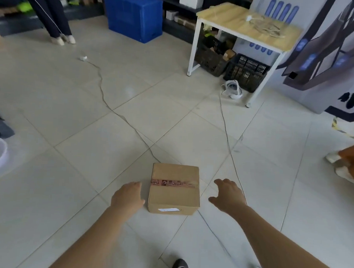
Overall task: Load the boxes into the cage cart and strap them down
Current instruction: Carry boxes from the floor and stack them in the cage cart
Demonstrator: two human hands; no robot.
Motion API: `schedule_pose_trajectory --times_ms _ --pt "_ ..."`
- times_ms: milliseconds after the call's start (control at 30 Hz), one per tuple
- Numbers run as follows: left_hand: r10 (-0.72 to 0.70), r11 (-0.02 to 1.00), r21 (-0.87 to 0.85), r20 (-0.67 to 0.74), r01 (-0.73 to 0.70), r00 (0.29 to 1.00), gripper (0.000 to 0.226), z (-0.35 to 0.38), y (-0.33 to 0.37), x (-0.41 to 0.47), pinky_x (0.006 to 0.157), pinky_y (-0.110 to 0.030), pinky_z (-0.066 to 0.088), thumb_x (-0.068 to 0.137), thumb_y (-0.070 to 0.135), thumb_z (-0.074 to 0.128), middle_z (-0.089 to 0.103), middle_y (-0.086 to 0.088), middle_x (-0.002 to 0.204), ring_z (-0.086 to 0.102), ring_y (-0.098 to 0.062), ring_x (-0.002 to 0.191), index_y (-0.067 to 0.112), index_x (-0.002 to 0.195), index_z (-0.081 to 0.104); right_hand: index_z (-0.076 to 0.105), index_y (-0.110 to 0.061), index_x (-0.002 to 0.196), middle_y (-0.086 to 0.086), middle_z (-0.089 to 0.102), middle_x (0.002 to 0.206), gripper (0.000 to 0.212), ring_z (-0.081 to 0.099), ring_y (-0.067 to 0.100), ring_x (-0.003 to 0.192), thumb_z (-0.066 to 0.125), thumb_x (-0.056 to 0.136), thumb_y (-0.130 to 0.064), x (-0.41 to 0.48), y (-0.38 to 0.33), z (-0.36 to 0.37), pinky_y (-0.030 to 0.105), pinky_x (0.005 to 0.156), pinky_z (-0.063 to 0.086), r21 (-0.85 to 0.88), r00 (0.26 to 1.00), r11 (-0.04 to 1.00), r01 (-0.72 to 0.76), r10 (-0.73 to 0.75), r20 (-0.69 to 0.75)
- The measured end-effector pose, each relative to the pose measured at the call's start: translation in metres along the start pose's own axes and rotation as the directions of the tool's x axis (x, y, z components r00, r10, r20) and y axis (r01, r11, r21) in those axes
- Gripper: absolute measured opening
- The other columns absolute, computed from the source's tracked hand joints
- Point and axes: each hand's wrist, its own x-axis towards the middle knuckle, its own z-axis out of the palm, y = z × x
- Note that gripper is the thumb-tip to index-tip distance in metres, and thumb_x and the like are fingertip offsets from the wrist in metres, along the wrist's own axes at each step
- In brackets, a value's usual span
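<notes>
Taped brown cardboard box [174, 188]; closed; flat on floor tiles.

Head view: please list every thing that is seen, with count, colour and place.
box: 1, brown, on floor between the hands
crate: 1, blue, floor, back left
table: 1, wood top, white legs, back right
baskets: 2, black, under table
cords: 2, pale grey, across floor
bystander: 1, dark trousers, back left
shoes: 2, white, right edge
left hand: 1, bare, open, left of box
right hand: 1, bare, open, right of box, apart
</notes>
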Motion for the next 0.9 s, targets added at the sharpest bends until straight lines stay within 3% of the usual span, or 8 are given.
schedule_pose_trajectory --times_ms 433,900 --pt "-0.096 0.994 -0.033 0.214 0.106 0.972 0.044 0.037 0.015 0.165 0.092 -0.034 0.044 0.096 0.024 0.048 0.049 -0.006 0.138 0.048 -0.024 0.125 0.009 0.137 0.042 0.043 -0.017 0.138 0.005 0.05 0.134 0.057 0.04 0.024 0.13 0.063 0.088 -0.037 0.173 0.03 0.044 0.035 0.101 0.039 0.04 0.963 0.989 -0.142 0.128 0.236" --pt "-0.206 0.958 -0.121 0.342 0.26 0.917 0.05 0.174 -0.008 0.323 0.095 -0.038 0.043 0.095 0.028 0.056 0.049 -0.009 0.138 0.049 -0.028 0.126 0.008 0.138 0.041 0.036 -0.017 0.146 0.006 0.048 0.142 0.067 0.041 0.026 0.133 0.062 0.088 -0.039 0.324 0.036 0.206 0.038 0.104 0.037 0.209 0.846 0.897 -0.39 0.26 0.466"
